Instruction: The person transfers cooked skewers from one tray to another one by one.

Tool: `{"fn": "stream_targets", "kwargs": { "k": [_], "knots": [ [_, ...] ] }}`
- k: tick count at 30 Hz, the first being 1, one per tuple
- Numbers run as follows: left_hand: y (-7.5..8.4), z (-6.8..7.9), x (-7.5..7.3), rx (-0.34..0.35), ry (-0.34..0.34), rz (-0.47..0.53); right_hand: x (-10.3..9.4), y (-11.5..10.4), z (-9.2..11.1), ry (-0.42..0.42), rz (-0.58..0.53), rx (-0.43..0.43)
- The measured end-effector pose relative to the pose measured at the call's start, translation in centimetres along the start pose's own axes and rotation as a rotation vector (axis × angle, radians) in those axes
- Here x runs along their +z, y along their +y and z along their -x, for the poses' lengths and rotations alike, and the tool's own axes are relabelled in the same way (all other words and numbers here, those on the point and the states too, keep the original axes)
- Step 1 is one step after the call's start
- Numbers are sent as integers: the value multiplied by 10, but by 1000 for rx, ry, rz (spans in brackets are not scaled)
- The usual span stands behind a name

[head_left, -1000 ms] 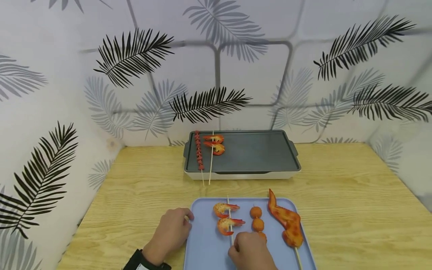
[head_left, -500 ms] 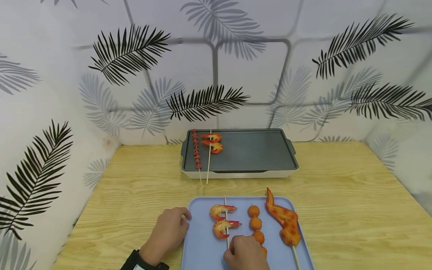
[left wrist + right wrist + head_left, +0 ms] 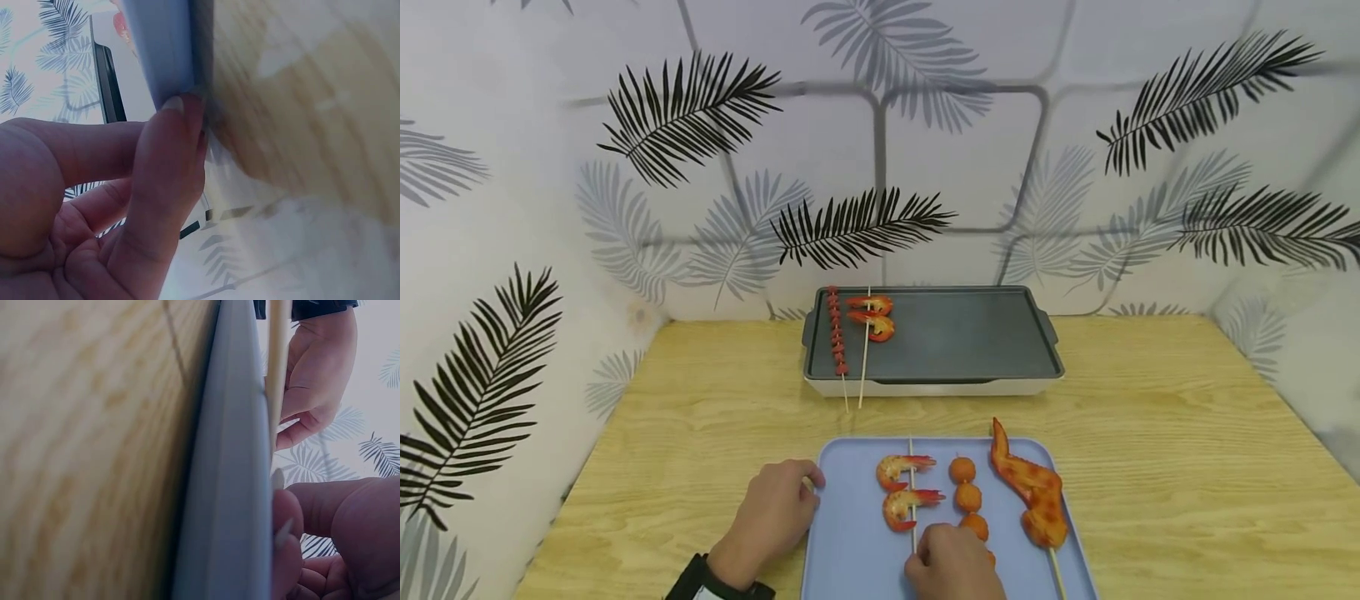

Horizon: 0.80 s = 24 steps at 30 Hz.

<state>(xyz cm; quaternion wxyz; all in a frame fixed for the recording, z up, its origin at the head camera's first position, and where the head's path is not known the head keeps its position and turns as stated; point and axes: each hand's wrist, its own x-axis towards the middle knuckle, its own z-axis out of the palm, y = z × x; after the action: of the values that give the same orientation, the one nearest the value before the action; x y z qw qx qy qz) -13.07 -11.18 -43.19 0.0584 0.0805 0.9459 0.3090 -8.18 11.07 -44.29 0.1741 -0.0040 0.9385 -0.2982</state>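
Observation:
My left hand (image 3: 777,506) holds the left rim of the blue tray (image 3: 857,575), its thumb and fingertips meeting at the edge in the left wrist view. Over the tray's lower middle, my right hand (image 3: 957,565) pinches the bare stick of a shrimp skewer (image 3: 913,507) bearing two orange shrimp. That skewer lies pointing away from me. Beside it is a skewer of orange balls (image 3: 967,497), its lower part hidden by the right hand. A chicken wing skewer (image 3: 1037,492) lies along the tray's right side. In the right wrist view, right fingertips (image 3: 286,515) show behind the tray's rim.
Behind the tray stands a dark grill pan (image 3: 962,333) on a pale base. On its left side lie a skewer of red meat pieces (image 3: 837,333) and another shrimp skewer (image 3: 872,325), sticks overhanging the front. A patterned wall (image 3: 925,150) backs the wooden table (image 3: 1165,433).
The right hand and its shrimp skewer have shifted slightly right on the tray since half a second ago. The left hand stays at the rim. Earlier, the whole head view shifted a little.

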Motion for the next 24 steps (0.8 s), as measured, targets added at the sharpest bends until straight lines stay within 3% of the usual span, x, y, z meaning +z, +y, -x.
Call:
{"fn": "stream_targets", "kwargs": {
  "k": [9, 17, 21, 24],
  "knots": [
    [1, 0, 0, 3, -9, 10, -1, -3, 1, -62, 32, 45],
    [5, 1, 0, -5, -16, 14, -9, -6, 14, -80, 100, -8],
    [4, 0, 1, -5, -15, 20, -34, -2, 27, 3, 81, -119],
    [2, 0, 0, -5, -15, 17, -61, 5, 34, 106, 92, -134]
  ]
}}
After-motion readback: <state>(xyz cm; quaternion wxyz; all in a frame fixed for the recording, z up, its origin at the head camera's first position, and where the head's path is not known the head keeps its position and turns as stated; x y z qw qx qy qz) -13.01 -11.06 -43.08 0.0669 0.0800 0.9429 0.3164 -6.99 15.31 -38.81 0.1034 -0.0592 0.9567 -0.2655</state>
